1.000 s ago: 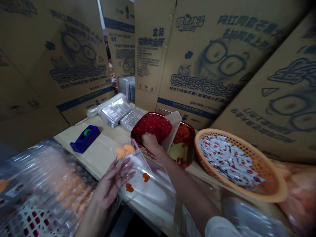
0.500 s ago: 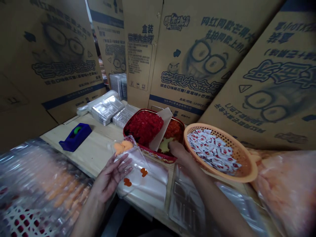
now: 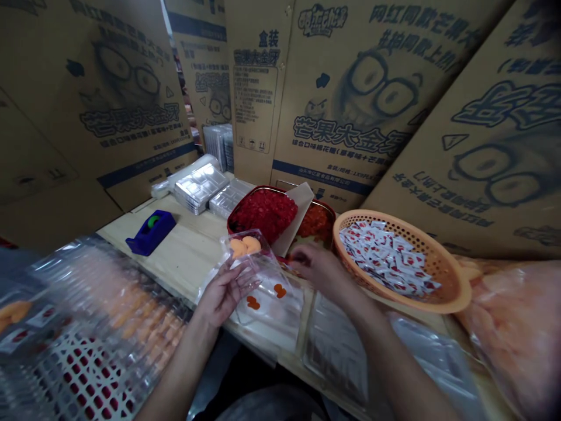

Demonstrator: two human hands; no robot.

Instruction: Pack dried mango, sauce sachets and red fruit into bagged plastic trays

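The left hand (image 3: 225, 294) grips a clear plastic packet (image 3: 267, 304) above the wooden table (image 3: 175, 257), its fingers spread behind the plastic; orange candy pieces (image 3: 240, 248) lie in the packet's top corner; two small orange marks (image 3: 280, 290) show lower down, though I cannot tell whether they are printed or loose. The right hand (image 3: 318, 272) has its fingers loosely curled beside the red tin (image 3: 245, 202); whether it holds anything is hidden. The tin holds red bits (image 3: 265, 213), orange bits (image 3: 315, 222) and a tan paper sheet (image 3: 295, 216); an orange basket (image 3: 442, 275) holds red-and-white sachets (image 3: 385, 254); cardboard boxes (image 3: 350, 99) read 芒果大金牙; a blue tape dispenser (image 3: 151, 233) and stacked plastic trays (image 3: 197, 187) stand farther off; a blurred plastic bag (image 3: 109, 304) is hard to make out.
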